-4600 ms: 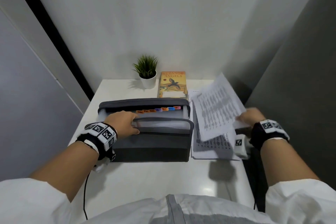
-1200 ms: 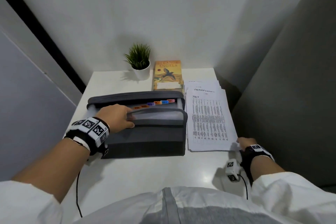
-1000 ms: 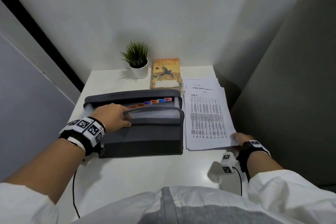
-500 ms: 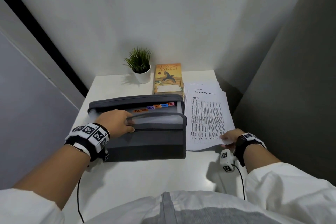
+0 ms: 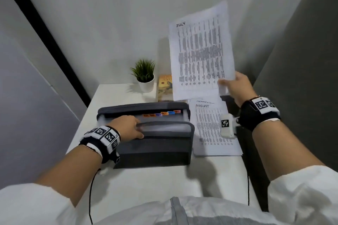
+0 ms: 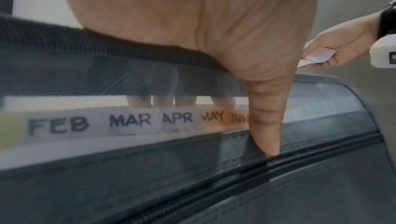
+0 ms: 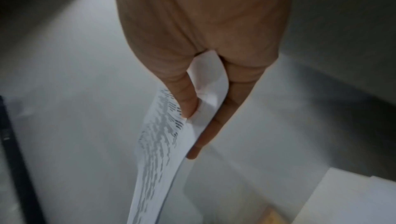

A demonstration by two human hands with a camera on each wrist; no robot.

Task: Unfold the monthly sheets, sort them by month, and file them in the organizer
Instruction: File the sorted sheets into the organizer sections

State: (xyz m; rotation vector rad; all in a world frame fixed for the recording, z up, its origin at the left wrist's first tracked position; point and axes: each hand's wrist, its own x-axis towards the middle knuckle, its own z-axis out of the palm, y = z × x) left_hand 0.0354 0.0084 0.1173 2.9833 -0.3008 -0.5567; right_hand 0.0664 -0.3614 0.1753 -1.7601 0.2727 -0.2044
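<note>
the right hand (image 5: pixel 237 86) pinches the lower right corner of the july sheet (image 5: pixel 201 51), thumb on the printed face and fingers behind it, and holds it raised and nearly upright in the upper right of the head view, above the far end of the worktop (image 5: pixel 146 184). in the right wrist view the same sheet (image 7: pixel 158 151) runs edge-on down from the thumb (image 7: pixel 184 97), blurred.

the stack of sheets (image 5: pixel 214 129) lies flat at the right of the frame, just beside the organizer (image 5: pixel 153 150), with the august page on top and a further heading showing at its far edge.

the left hand (image 5: pixel 126 126) grips the near rim of the open grey organizer at centre frame, fingers curled down inside and thumb along the outside. the left wrist view shows the thumb (image 6: pixel 268 122) pressed against the front wall by the zip, with the month tabs (image 6: pixel 137 122) reading feb, mar, apr, may and jun seen through the clear pocket. in the head view, coloured tabs up to dec stand at the organizer's far right.

a small potted plant (image 5: pixel 144 75) and a book (image 5: pixel 165 86) sit side by side at the back of the worktop.
</note>
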